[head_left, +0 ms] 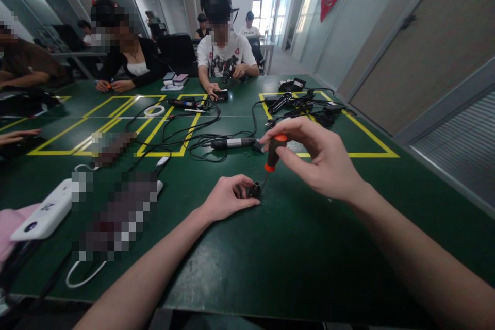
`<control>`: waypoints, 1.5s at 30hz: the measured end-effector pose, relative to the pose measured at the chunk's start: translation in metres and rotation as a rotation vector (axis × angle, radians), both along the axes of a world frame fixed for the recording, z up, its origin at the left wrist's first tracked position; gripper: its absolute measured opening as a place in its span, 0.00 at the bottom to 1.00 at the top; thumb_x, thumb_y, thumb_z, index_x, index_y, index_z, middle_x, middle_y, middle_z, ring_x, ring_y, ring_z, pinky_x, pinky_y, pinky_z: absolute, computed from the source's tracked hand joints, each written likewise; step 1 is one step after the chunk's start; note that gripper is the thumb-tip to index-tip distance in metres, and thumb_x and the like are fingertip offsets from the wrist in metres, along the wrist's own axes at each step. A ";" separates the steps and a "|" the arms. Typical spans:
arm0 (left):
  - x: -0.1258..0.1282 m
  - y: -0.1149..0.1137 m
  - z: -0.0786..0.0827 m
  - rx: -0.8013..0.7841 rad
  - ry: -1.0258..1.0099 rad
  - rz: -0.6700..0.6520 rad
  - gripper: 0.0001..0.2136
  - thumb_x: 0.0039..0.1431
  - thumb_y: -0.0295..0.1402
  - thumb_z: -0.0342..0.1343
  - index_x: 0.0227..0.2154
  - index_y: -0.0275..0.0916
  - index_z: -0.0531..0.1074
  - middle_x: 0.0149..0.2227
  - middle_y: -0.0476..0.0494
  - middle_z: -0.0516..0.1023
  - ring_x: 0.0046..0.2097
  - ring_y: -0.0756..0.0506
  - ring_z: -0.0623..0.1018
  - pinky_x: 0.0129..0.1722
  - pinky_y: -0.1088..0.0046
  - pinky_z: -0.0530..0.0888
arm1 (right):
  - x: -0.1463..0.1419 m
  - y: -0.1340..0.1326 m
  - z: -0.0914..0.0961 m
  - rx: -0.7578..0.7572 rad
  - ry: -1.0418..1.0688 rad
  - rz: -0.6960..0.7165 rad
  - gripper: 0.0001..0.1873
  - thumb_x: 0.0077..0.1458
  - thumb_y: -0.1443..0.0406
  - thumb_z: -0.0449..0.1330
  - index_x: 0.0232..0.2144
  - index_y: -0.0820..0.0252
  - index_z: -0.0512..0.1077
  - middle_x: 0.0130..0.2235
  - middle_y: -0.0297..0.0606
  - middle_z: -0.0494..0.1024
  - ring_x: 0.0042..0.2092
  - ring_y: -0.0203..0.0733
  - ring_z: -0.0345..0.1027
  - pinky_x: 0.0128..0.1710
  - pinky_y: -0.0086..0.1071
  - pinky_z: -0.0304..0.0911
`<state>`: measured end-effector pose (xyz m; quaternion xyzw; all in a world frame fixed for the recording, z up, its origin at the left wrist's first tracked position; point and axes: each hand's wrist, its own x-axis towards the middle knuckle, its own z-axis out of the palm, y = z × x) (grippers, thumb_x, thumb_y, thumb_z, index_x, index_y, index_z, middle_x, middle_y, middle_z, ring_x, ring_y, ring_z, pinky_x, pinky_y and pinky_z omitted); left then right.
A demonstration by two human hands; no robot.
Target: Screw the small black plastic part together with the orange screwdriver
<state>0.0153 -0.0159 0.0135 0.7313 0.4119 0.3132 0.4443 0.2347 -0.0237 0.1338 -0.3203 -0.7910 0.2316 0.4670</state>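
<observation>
My right hand (313,157) grips a screwdriver (273,153) with a dark handle and orange ends. Its thin shaft slants down to a small black part (255,190); whether the tip sits in a screw cannot be made out. Fingers and thumb of my left hand (232,196) pinch that black part against the green table (216,273). A short cylinder stands up from the part's top. Just beyond my hands lies a grey and black pen-shaped electric tool (234,143) with a cable, and a few tiny dark pieces are near it.
Black cables and dark parts (305,105) lie in a yellow-taped area at the back right. A white power strip (46,211) and blurred-out items are on the left. A white ring (153,110) lies farther back. Across the table, a person (226,54) handles a dark tool; others sit left.
</observation>
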 end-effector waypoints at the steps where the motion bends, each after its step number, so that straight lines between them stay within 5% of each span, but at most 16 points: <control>1: 0.001 -0.001 0.000 0.007 0.010 0.003 0.18 0.51 0.39 0.72 0.43 0.36 0.79 0.27 0.53 0.76 0.28 0.51 0.74 0.32 0.75 0.72 | 0.000 0.001 -0.001 -0.016 0.016 0.025 0.11 0.63 0.70 0.60 0.47 0.58 0.76 0.43 0.41 0.82 0.39 0.43 0.77 0.43 0.40 0.76; 8: 0.002 -0.006 0.002 0.109 0.122 0.044 0.18 0.54 0.38 0.70 0.46 0.37 0.81 0.29 0.52 0.74 0.29 0.51 0.70 0.32 0.75 0.67 | -0.003 0.003 -0.003 0.127 0.060 0.018 0.06 0.61 0.67 0.66 0.40 0.53 0.82 0.42 0.39 0.81 0.44 0.45 0.75 0.44 0.39 0.74; 15: 0.003 -0.006 0.001 0.177 0.205 0.037 0.18 0.56 0.38 0.68 0.48 0.39 0.81 0.33 0.49 0.75 0.32 0.49 0.71 0.34 0.73 0.67 | 0.002 0.001 -0.004 -0.074 0.067 0.120 0.12 0.67 0.68 0.58 0.47 0.54 0.81 0.40 0.40 0.83 0.40 0.45 0.78 0.39 0.39 0.76; 21: 0.004 -0.007 0.004 0.060 0.083 0.020 0.23 0.55 0.37 0.68 0.53 0.40 0.73 0.37 0.50 0.81 0.29 0.51 0.70 0.32 0.75 0.67 | -0.001 0.005 -0.007 0.147 0.058 0.068 0.06 0.59 0.66 0.69 0.40 0.51 0.82 0.41 0.39 0.79 0.45 0.46 0.74 0.46 0.41 0.74; 26: 0.003 -0.005 0.004 0.053 0.104 0.003 0.16 0.55 0.38 0.67 0.45 0.38 0.77 0.31 0.52 0.75 0.27 0.52 0.68 0.31 0.75 0.66 | -0.001 0.004 -0.010 -0.006 0.127 0.116 0.16 0.65 0.68 0.62 0.54 0.52 0.75 0.44 0.39 0.82 0.45 0.45 0.78 0.45 0.41 0.76; 30: 0.003 -0.003 0.002 0.091 0.134 -0.010 0.18 0.56 0.39 0.66 0.47 0.37 0.78 0.31 0.52 0.73 0.28 0.51 0.68 0.31 0.75 0.66 | -0.003 0.005 -0.015 -0.074 0.191 0.176 0.09 0.68 0.68 0.59 0.48 0.54 0.75 0.46 0.41 0.81 0.44 0.44 0.78 0.39 0.38 0.78; 36: 0.006 -0.005 0.003 0.082 0.116 -0.031 0.16 0.56 0.37 0.66 0.46 0.38 0.77 0.33 0.51 0.75 0.31 0.51 0.71 0.31 0.75 0.67 | -0.004 0.005 -0.014 0.090 0.148 0.112 0.07 0.61 0.67 0.68 0.41 0.52 0.81 0.41 0.40 0.80 0.44 0.46 0.76 0.44 0.42 0.76; 41: 0.006 -0.006 0.006 0.019 0.076 -0.015 0.17 0.55 0.36 0.67 0.46 0.38 0.74 0.30 0.53 0.74 0.30 0.51 0.71 0.31 0.75 0.67 | -0.002 0.002 -0.013 -0.060 0.188 0.167 0.10 0.68 0.64 0.60 0.48 0.53 0.80 0.41 0.40 0.83 0.40 0.45 0.78 0.37 0.38 0.77; 45: 0.005 -0.005 0.006 0.059 0.125 -0.029 0.16 0.57 0.37 0.65 0.46 0.38 0.77 0.30 0.53 0.72 0.29 0.51 0.69 0.30 0.75 0.65 | -0.003 0.004 -0.014 -0.056 0.207 0.166 0.08 0.67 0.62 0.62 0.43 0.54 0.81 0.41 0.41 0.82 0.41 0.45 0.78 0.37 0.38 0.77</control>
